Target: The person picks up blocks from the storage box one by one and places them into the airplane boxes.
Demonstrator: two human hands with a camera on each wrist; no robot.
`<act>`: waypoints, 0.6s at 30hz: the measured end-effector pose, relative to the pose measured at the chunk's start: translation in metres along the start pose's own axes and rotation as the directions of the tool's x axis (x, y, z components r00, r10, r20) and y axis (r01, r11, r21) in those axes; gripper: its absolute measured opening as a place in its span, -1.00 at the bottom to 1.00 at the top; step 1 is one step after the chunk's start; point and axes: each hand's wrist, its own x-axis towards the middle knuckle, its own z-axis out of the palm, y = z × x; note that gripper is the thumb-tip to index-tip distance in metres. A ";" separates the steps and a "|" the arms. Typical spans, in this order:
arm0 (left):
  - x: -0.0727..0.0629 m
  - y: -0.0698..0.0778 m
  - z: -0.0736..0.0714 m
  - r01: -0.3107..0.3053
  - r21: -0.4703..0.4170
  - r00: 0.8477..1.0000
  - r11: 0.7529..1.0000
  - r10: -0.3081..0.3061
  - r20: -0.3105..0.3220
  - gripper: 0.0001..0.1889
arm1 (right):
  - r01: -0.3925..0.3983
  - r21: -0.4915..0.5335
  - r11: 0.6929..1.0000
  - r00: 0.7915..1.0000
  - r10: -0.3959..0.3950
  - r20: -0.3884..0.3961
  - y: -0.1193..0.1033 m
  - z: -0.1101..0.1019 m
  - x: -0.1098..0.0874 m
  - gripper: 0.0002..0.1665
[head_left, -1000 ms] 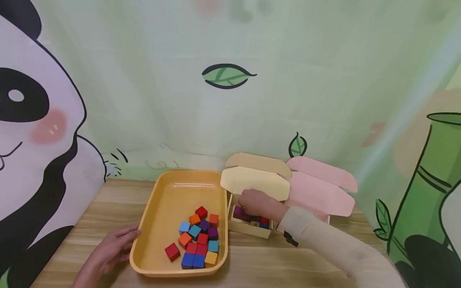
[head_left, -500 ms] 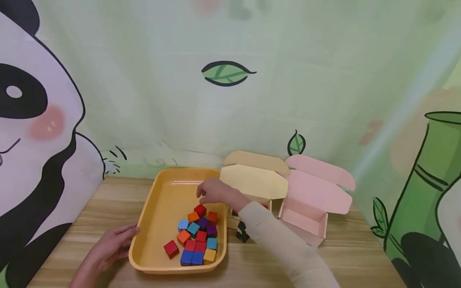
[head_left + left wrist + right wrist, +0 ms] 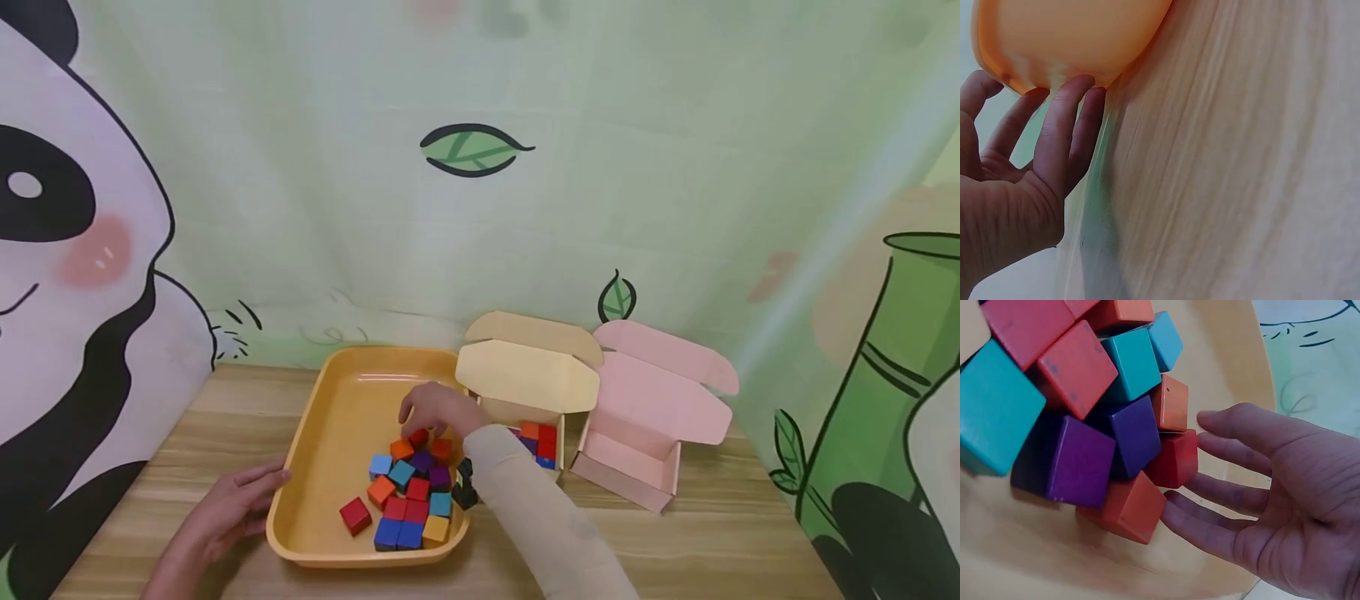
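Observation:
In the head view, my right hand (image 3: 441, 407) hangs over the far end of a group of coloured wooden cubes in a yellow tray (image 3: 348, 417). Seen from the right wrist, the loosely bent fingers of that hand (image 3: 1272, 487) reach a red cube (image 3: 1179, 461) and an orange cube (image 3: 1135, 509) beside it; the thumb and fingers stand apart, with no cube lifted. My left hand (image 3: 228, 508) rests at the tray's left side, its fingertips against the outer wall, which the left wrist view shows as an orange surface (image 3: 1079, 37).
Right of the tray stands an open cream box (image 3: 528, 375) with several cubes inside, partly hidden by my right sleeve (image 3: 532, 500). An open pink box (image 3: 626, 482) stands further right. One red cube (image 3: 356, 517) lies apart in the tray. A printed curtain hangs behind.
My right hand has moved left from the cream box to above the tray, then lower onto the far cubes. The left hand stays at the tray's side.

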 end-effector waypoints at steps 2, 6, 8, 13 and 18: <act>0.000 0.000 0.000 -0.002 0.001 1.000 1.000 0.002 0.001 -0.21 | -0.012 0.007 1.000 1.000 0.012 0.016 0.001 0.001 0.001 -0.71; 0.000 -0.001 0.000 -0.001 0.004 1.000 1.000 0.001 0.000 -0.21 | 0.001 -0.034 0.999 0.998 0.001 0.063 0.003 0.000 0.005 -0.68; 0.000 -0.001 0.000 0.001 0.003 1.000 1.000 -0.001 -0.002 -0.20 | 0.018 -0.052 0.999 0.996 -0.013 0.087 0.003 -0.001 0.007 -0.64; 0.002 0.000 -0.001 0.008 0.004 1.000 1.000 -0.008 -0.007 -0.20 | 0.053 -0.109 0.993 0.991 -0.039 0.126 0.004 -0.003 0.011 -0.57; 0.002 -0.001 -0.002 0.007 0.020 1.000 1.000 -0.007 -0.014 -0.22 | 0.108 -0.204 0.973 0.989 -0.085 0.119 0.004 -0.001 0.012 -0.56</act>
